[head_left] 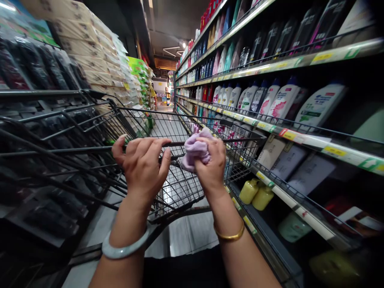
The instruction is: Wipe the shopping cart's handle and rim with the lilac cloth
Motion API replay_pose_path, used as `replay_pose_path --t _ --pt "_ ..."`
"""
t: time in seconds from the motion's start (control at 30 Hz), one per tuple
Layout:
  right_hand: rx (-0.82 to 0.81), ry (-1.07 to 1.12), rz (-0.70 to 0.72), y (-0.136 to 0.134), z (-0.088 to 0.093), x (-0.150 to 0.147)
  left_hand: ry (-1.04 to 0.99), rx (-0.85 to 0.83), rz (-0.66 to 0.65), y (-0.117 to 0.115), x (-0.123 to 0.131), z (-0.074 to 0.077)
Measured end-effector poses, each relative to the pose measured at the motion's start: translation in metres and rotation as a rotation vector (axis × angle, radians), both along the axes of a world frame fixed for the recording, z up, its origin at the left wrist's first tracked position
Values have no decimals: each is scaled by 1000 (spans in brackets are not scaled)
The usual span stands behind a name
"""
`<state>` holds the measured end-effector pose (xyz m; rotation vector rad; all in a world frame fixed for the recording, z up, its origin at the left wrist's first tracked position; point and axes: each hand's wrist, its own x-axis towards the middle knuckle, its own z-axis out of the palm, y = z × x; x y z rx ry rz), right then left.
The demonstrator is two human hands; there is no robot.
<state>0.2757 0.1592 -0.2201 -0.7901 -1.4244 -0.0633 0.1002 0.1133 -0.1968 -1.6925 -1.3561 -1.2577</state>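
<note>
Your left hand (143, 166) lies loosely open over black cart rail (177, 143); right hand (212, 162), just right of it, grips bunched lilac cloth (194, 151) at rail. Better contact: flatten cloth, steady rail with left.

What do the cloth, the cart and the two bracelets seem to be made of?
Cloth: probably soft, matte fabric; bunched in folds.
Cart: likely dark-coated metal; thin, crossing wires with dull sheen.
Pale bracelet: perhaps polished stone or glass; smooth, soft gloss.
Gold bracelet: apparently polished metal; bright highlights.
</note>
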Motion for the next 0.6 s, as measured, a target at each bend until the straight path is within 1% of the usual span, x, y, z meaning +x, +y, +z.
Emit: replay_pose_path --t 0.07,0.17,0.23,0.33,0.4,0.43,0.47,0.53,0.6 --pt "0 110 -52 13 -2 20 -8 22 2 0 -2 0" --pt "-26 277 -206 31 -7 50 -22 59 24 -3 -4 0" --pt "-30 300 -252 32 -9 52 -28 71 52 -6 -6 -1" --pt "-7 179 -211 14 -7 27 -32 36 73 -11 -7 0" --pt "4 63 -162 -1 -4 9 -62 18 67 -14 -5 1" --pt "8 23 -138 -5 -3 6 -83 19 55 -16 -4 1" --pt "11 1 -115 -6 -2 6 -100 24 37 -16 -1 1" --pt "13 27 -99 0 -2 20 -108 39 -27 -17 5 0" --pt "3 126 -147 13 -5 41 -75 32 -99 -14 11 -2"
